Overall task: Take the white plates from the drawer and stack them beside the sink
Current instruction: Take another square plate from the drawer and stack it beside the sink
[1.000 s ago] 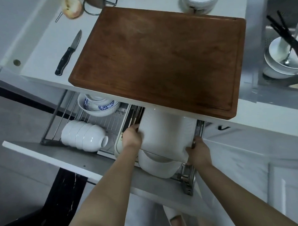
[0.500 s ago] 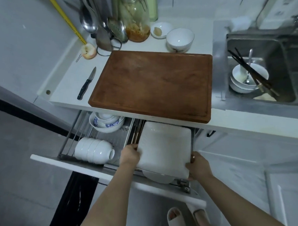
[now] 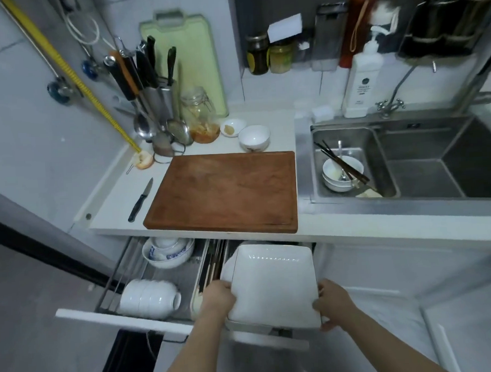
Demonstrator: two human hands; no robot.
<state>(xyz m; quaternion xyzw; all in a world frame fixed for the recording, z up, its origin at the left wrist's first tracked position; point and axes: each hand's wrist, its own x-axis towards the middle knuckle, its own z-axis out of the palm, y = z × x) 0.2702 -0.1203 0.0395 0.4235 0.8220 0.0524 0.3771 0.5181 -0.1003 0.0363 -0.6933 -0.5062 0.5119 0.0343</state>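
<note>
my left hand [image 3: 219, 299] and right hand [image 3: 332, 301] clamp the plates [image 3: 272, 286] over the drawer [image 3: 126, 317]; lifting step. next, carry them up beside the sink [image 3: 350, 164].

The square white plate [image 3: 274, 283] covers most of the drawer's [image 3: 126, 317] right side, so what sits beneath it stays hidden; only a thin edge of another dish peeks out under its near rim. The left hand [image 3: 218, 298] has its fingertips tucked behind the plate's edge, out of sight, and the right hand [image 3: 332, 301] hides its fingers the same way. Both forearms run off the bottom edge. The tabletop's [image 3: 113, 203] front lip masks the back of the drawer. Labels on the soap bottle [image 3: 361, 88] are too small to read.
</note>
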